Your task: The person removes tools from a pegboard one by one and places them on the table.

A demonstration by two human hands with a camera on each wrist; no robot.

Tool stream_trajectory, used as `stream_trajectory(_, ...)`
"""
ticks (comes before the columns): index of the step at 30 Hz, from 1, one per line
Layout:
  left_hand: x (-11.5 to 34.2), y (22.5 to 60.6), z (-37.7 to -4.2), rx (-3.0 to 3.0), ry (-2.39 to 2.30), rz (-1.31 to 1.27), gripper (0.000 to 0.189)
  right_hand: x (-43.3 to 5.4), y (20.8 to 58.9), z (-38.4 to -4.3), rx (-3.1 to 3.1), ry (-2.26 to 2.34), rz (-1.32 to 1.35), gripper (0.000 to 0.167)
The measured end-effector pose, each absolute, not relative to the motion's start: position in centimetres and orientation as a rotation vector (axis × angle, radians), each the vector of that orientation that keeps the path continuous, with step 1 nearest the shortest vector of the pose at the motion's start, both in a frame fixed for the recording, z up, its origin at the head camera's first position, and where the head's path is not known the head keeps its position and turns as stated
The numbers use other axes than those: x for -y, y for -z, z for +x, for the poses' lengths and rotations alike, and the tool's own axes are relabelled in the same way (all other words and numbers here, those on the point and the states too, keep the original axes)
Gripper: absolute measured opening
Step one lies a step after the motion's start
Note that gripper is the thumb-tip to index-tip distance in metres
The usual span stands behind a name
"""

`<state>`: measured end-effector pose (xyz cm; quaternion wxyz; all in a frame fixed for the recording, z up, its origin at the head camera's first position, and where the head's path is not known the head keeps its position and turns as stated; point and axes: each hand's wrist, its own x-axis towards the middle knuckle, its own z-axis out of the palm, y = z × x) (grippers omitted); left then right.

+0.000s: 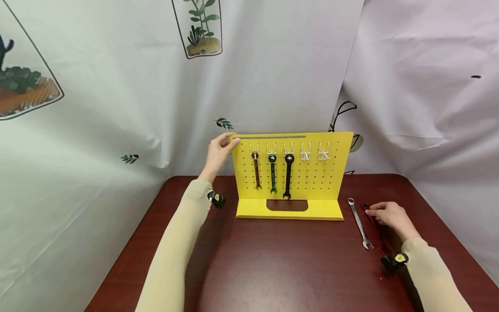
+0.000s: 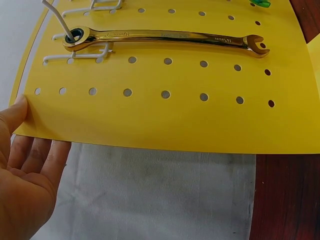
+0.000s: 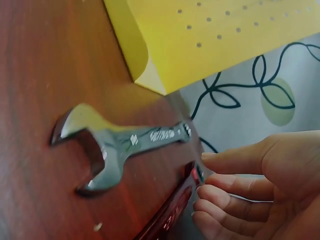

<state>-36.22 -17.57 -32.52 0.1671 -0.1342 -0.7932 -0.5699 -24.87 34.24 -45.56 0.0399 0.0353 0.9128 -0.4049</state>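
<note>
In the head view, my left hand holds the upper left corner of a yellow pegboard. The left wrist view shows its thumb on the front face and the other fingers behind the edge. A gold-coloured combination wrench hangs from the hook nearest this hand. Over on the right, my right hand is at the ring end of a red wrench, thumb and fingertips slightly apart around that end in the right wrist view. Beside it a silver combination wrench lies on the table.
A green wrench and a black wrench hang further along the pegboard. Two white hooks to their right hold nothing. The board stands on a dark red table, before a pale patterned cloth.
</note>
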Motion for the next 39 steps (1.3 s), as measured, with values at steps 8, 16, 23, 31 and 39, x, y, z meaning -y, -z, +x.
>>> stream_trajectory(8,17.8,32.3,-36.3,2.257,1.618,-0.373,0.04,-32.4,44.3,-25.6,-2.811,1.266,0.05,0.049)
stream_trajectory(16,17.9,32.5,-36.2,2.249,1.641,-0.368,0.042,-29.3,43.0,-26.7,-2.765,1.326,-0.013,0.05)
stream_trajectory(23,17.8,32.7,-36.1,2.237,1.639,-0.382,0.043,-26.8,42.2,-27.8,-2.728,1.368,-0.096,0.051)
stream_trajectory(31,17.8,32.5,-36.0,2.235,1.626,-0.373,0.04,-23.5,41.3,-29.0,-2.679,1.458,-0.132,0.049)
stream_trajectory(39,17.6,32.6,-36.1,2.235,1.623,-0.375,0.04,-21.0,40.5,-29.5,-2.592,1.555,-0.208,0.047)
